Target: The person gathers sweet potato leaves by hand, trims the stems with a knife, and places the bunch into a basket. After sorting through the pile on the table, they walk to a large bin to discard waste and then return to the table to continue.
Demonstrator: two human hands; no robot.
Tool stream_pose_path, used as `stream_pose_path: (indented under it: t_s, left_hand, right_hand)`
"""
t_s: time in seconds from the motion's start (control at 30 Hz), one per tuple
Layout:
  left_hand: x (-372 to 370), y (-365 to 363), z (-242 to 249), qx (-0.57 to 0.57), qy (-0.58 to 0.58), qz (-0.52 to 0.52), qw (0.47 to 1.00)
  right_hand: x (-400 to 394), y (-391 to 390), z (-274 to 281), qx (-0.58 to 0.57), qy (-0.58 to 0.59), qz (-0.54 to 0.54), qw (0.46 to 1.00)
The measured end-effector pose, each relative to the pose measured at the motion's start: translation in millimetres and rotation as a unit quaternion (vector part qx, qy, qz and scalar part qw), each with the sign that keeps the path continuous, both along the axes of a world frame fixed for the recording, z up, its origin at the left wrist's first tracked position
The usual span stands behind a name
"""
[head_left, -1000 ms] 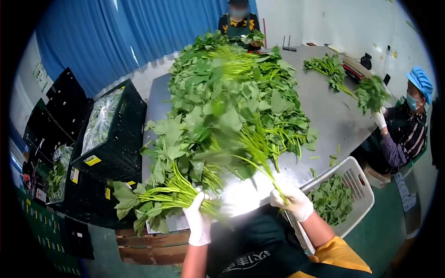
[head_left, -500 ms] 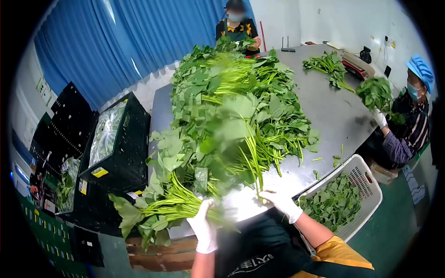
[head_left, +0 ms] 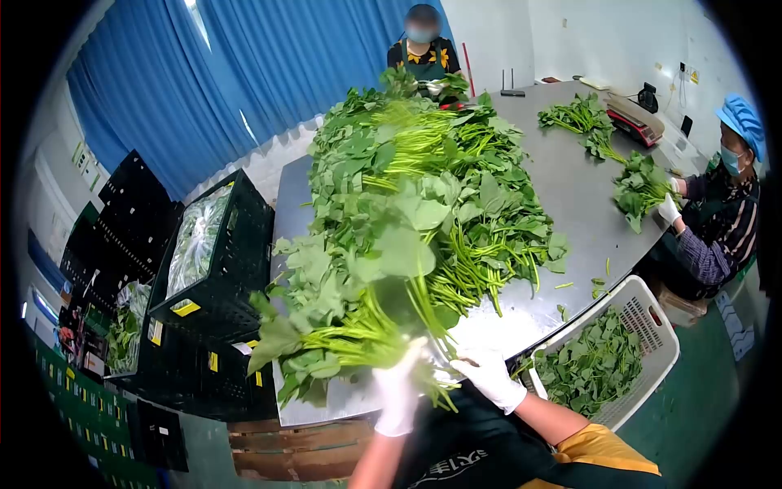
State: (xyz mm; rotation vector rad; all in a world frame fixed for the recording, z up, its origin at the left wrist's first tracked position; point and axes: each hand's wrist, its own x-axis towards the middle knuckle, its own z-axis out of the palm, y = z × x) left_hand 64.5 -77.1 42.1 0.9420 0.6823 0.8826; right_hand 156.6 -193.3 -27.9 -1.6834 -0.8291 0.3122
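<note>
My left hand [head_left: 398, 389], in a white glove, is closed round a thick bunch of leafy greens [head_left: 346, 340] with long pale-green stems, leaves pointing left. Just to its right, my gloved right hand [head_left: 494, 380] pinches the lower ends of a few leafy stems [head_left: 422, 303], which stand upright, their broad leaves blurred. Both hands are above the near edge of the metal table [head_left: 582, 191]. Beyond them lies a long heap of the same greens [head_left: 481, 191], stems mostly toward the right.
A pale plastic crate [head_left: 656, 359] with loose leaves stands at the right. Dark crates [head_left: 236, 269] are stacked at the left, the upper one with bagged greens [head_left: 195, 232]. One co-worker [head_left: 423, 57] is at the far end, another [head_left: 721, 216] at the right beside a scale [head_left: 634, 126].
My left hand has moved right with its bunch, closer to my right hand. My right hand still holds the stems. The right co-worker's bunch has come down toward the table.
</note>
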Motion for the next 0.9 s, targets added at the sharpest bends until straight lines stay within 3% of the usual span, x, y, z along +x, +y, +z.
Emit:
stream_pose_path:
  t_s: [0.03,0.1,0.17,0.23,0.3,0.37,0.47,0.5,0.57,0.77,0.83,0.87,0.9]
  left_hand:
    - [2.7,-0.1,-2.4,-0.007,-0.011,-0.026,1.0]
    - [2.5,0.4,-5.8,-0.017,-0.018,-0.051,0.998]
    - [1.9,1.2,-11.2,-0.017,-0.03,-0.073,0.997]
    - [2.8,2.3,-16.3,-0.011,-0.015,-0.062,0.998]
    - [3.4,4.5,-18.4,0.053,0.028,-0.046,0.997]
    - [2.4,4.7,-14.4,0.044,0.029,-0.035,0.998]
    - [-2.2,11.2,-13.6,0.021,0.002,-0.046,0.999]
    - [-4.4,13.0,-12.7,0.021,0.004,-0.046,0.999]
    - [-8.7,14.9,-10.8,-0.029,-0.02,-0.086,0.996]
    - [-7.1,10.4,-17.1,-0.073,-0.047,-0.093,0.992]
    - [-6.3,11.1,-19.2,-0.074,-0.049,-0.083,0.993]
    - [-7.7,13.0,-19.1,-0.092,-0.035,-0.079,0.992]
    - [-10.5,15.7,-18.8,-0.111,-0.02,-0.073,0.991]
  right_hand:
    - [-1.2,-0.2,2.4,-0.002,0.003,0.003,1.0]
    - [-2.2,-0.7,6.9,-0.016,-0.241,-0.043,0.969]
    - [2.3,-1.5,19.1,-0.026,-0.396,-0.076,0.915]
    - [0.0,-5.2,25.9,-0.143,-0.467,-0.081,0.869]
    - [-4.8,-7.1,30.6,-0.138,-0.48,-0.08,0.863]
    - [-6.8,-6.6,31.2,-0.131,-0.494,-0.082,0.855]
    - [-2.5,-9.5,30.0,-0.036,-0.153,0.029,0.987]
    - [3.4,-10.8,36.2,-0.066,0.097,0.1,0.988]
    - [23.7,-14.7,38.6,-0.081,0.29,0.239,0.923]
    - [17.0,-31.8,31.1,-0.015,0.392,0.178,0.902]
    - [11.7,-43.8,24.3,0.103,0.385,0.063,0.915]
    - [14.2,-53.7,23.4,0.163,0.419,-0.018,0.893]
    - [14.1,-53.9,22.8,0.16,0.42,-0.017,0.893]
